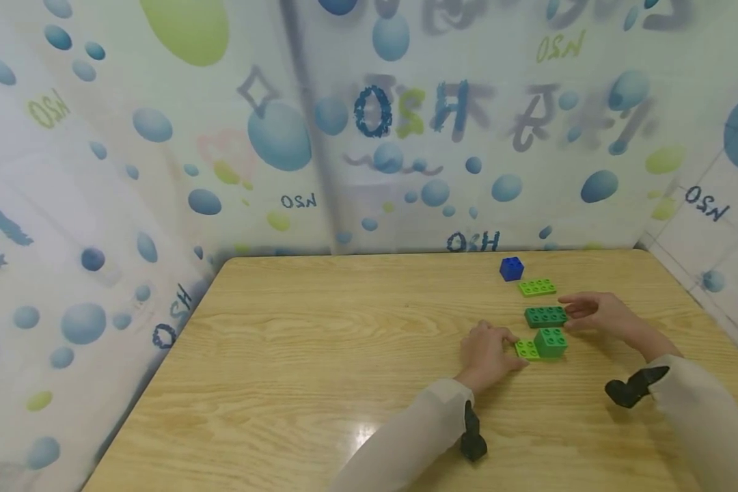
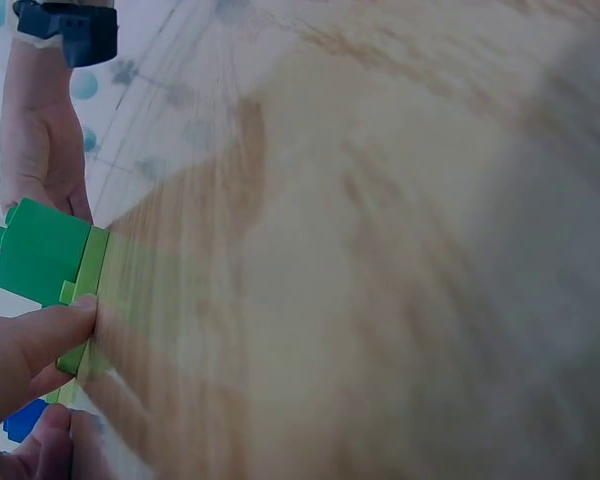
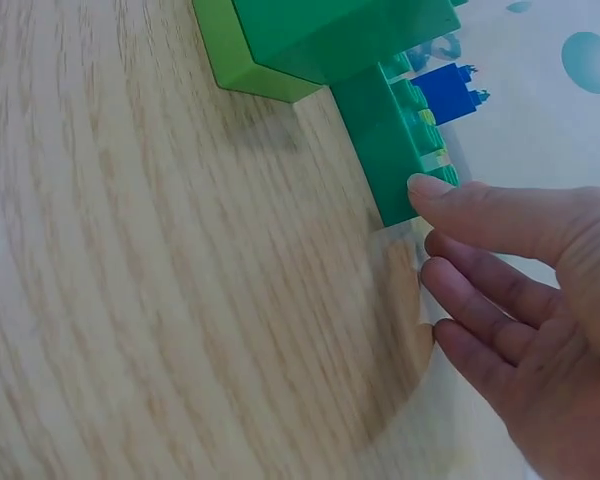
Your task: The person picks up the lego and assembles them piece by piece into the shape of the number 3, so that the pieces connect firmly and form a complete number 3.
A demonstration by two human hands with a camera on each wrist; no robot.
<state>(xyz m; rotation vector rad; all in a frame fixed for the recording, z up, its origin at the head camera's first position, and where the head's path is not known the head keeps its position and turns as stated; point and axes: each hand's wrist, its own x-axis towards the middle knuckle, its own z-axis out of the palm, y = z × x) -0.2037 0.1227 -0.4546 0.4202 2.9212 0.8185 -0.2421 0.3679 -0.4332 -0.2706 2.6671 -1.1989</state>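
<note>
In the head view a square green brick (image 1: pixel 550 342) sits on the right part of a flat lime-green brick (image 1: pixel 526 350). My left hand (image 1: pixel 487 357) pinches the left end of the lime piece between thumb (image 2: pixel 40 340) and fingers. Behind that stack lies a longer dark green brick (image 1: pixel 544 316). My right hand (image 1: pixel 603 318) is at its right end, fingers loosely bent and apart; in the right wrist view the thumb tip (image 3: pixel 432 186) overlaps the end of the dark green brick (image 3: pixel 378 150), with the other fingertips just beyond it.
Farther back on the wooden table (image 1: pixel 320 328) lie another flat lime-green brick (image 1: pixel 537 288) and a blue brick (image 1: pixel 512 268). A patterned curtain (image 1: pixel 393 171) hangs along the table's back edge. Each wrist wears a black strap-on device (image 1: pixel 636 387).
</note>
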